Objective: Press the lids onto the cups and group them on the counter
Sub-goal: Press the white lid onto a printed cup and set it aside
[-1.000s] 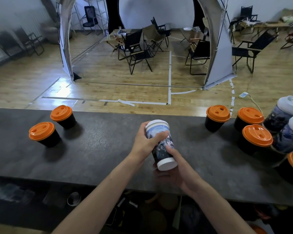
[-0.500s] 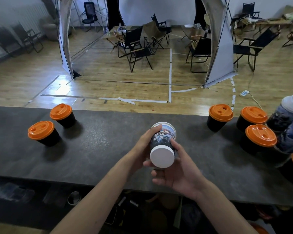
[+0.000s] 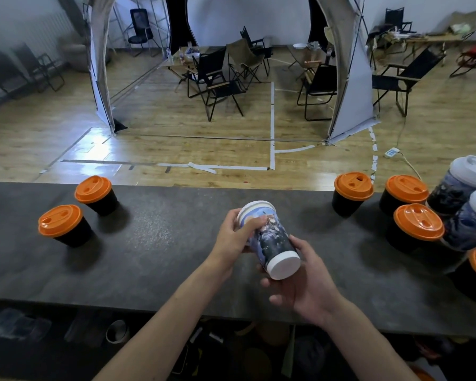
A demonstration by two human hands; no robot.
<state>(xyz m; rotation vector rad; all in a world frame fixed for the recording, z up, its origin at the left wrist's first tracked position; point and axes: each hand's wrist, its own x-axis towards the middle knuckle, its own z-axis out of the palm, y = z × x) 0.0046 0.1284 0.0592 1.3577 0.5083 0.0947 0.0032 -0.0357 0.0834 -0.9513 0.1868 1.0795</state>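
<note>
Item: printed paper cup [image 3: 271, 239], 1 unit, held in the air over the middle of the dark counter [image 3: 160, 243]. It is tipped so its white base faces you and its mouth points away and to the left. Grip: your left hand [image 3: 230, 236] curls round the mouth end, thumb lying across the printed wall just under the white lid [image 3: 254, 209]. Your right hand [image 3: 307, 281] cradles the lower wall from beneath, fingers curved round it, leaving the base itself uncovered. Whether the lid is seated all the way round cannot be told from this angle. Handling, as a judgement: light and probably empty, given how freely it is tipped. The thin paper wall is likely to dent if you squeeze mid-body. It should be stiffest at the rolled rim and the base ring, so take hold there. The lid looks like thin plastic that should snap on under even pressure around its edge, not a push in the centre. The glossy print may be a little slick. Destination: 2 white-lidded printed cups [image 3: 463, 185] stand at the far right. Of the 6 orange-lidded black cups [image 3: 416, 225], 4 stand beside them and 2 well apart at the left. Stand the cup upright before pressing, so the counter takes the load.
</note>
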